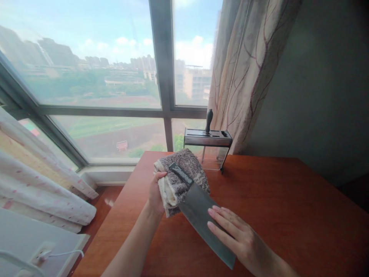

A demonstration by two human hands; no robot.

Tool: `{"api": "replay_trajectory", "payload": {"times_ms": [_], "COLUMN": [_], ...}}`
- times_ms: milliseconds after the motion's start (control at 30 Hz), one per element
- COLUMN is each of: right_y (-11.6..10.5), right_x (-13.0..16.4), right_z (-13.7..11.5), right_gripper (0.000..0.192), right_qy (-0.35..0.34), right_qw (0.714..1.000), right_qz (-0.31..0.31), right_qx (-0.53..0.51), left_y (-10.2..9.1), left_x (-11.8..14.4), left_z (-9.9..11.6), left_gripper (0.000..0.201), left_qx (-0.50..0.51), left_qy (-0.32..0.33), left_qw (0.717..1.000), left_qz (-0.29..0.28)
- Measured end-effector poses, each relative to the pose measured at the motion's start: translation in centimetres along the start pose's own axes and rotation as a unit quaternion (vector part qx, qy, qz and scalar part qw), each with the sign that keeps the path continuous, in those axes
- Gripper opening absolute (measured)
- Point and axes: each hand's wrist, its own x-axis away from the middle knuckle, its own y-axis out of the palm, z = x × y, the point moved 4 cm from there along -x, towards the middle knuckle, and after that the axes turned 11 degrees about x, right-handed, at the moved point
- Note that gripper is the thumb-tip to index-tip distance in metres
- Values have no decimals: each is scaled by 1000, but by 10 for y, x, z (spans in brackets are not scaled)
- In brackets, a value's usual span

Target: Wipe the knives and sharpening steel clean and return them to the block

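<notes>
My left hand grips a folded grey and cream towel above the wooden table. A cleaver with a dark handle lies across the towel, its broad grey blade slanting down to the right. My right hand rests flat on the blade with fingers stretched out, touching its near part. The cleaver's handle end sits on top of the towel, near my left fingers.
A knife block with clear legs stands at the table's back edge, one black handle sticking up from it. A patterned curtain hangs behind it. Large windows fill the left. White curtains and a wall socket are at lower left.
</notes>
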Motion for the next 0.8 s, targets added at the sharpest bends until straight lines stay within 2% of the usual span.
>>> {"api": "replay_trajectory", "payload": {"times_ms": [167,233,300,333,367,433,500,533,633,733,800], "right_y": [-16,-19,-15,-11,-6,7,20,26,35,41,44], "right_x": [10,18,29,36,44,59,66,65,55,41,32], "right_z": [-2,-1,2,5,9,16,18,19,20,20,20], "right_gripper": [47,48,46,42,35,23,22,24,24,26,26], "right_qy": [24,70,161,226,302,444,518,531,534,539,546], "right_qw": [996,983,952,927,889,784,699,675,640,592,547], "right_qz": [25,25,32,48,70,126,153,159,177,199,218], "right_qx": [-86,-169,-257,-296,-337,-416,-469,-488,-523,-565,-596], "left_y": [0,-3,-7,-9,-10,-11,-13,-14,-16,-17,-18], "left_x": [0,-1,-2,-3,-4,-5,-4,-4,0,2,2], "left_z": [6,8,9,8,8,3,-4,-8,-20,-30,-35], "left_gripper": [45,44,42,41,41,41,42,43,45,46,45], "left_qx": [8,4,3,5,10,21,24,21,8,0,-2], "left_qy": [29,44,61,69,76,69,27,0,-61,-77,-72], "left_qw": [1000,999,998,998,997,996,996,996,995,995,997], "left_qz": [1,2,1,-5,-16,-49,-76,-83,-79,-57,-36]}}
